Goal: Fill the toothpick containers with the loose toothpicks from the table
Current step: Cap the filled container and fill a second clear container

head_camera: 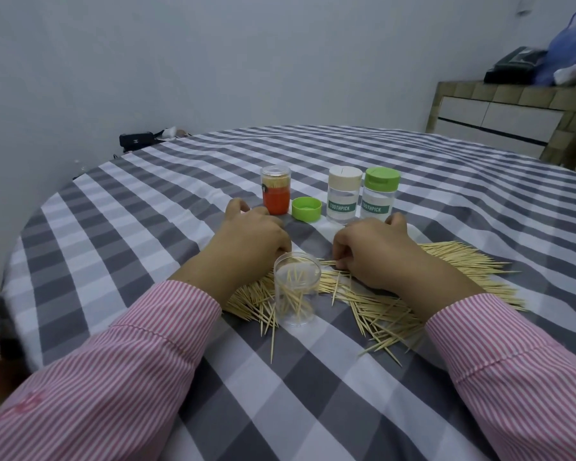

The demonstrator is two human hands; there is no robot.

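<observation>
On the counter (113, 207), covered with a grey and white checked cloth, a wide heap of loose toothpicks (396, 311) lies near the front edge. An open clear container (297, 289) stands upright in the heap with some toothpicks inside. The left hand (250, 242) rests just behind it, its fingers curled down. The right hand (376, 252) pinches toothpicks on the heap. Further toward the middle stand an orange container (276, 189), a loose green lid (306, 209), a beige-capped container (344, 196) and a green-capped container (380, 194).
</observation>
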